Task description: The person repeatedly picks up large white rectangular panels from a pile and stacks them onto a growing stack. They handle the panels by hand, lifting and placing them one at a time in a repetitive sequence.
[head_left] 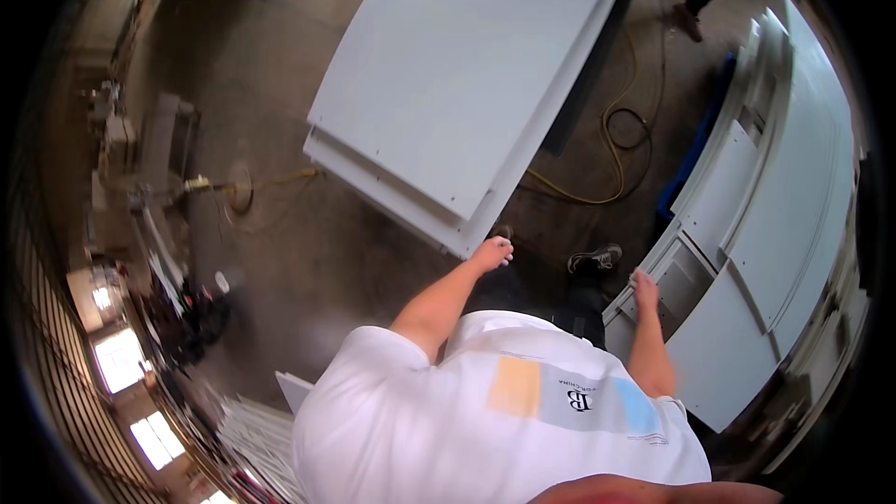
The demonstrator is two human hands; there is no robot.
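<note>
My left hand (493,253) is curled closed beside the near corner of a stack of large white panels (448,65), with nothing visible in it. Its fingertips look white, as if covered. Whether it touches the corner I cannot tell. Lower on the right, my right hand (643,290) hangs with bent fingers next to a second stack of white panels (723,355). Nothing shows in that hand, and contact with the panel edge is unclear. Small holes dot the near edge of the first stack's top panel.
A yellow hose (616,177) loops over the concrete floor between the stacks. Another person's legs (695,0) stand at the far right. Dark cluttered items (201,317) and long white strips (252,439) lie on the left. My shoe (597,259) shows between the stacks.
</note>
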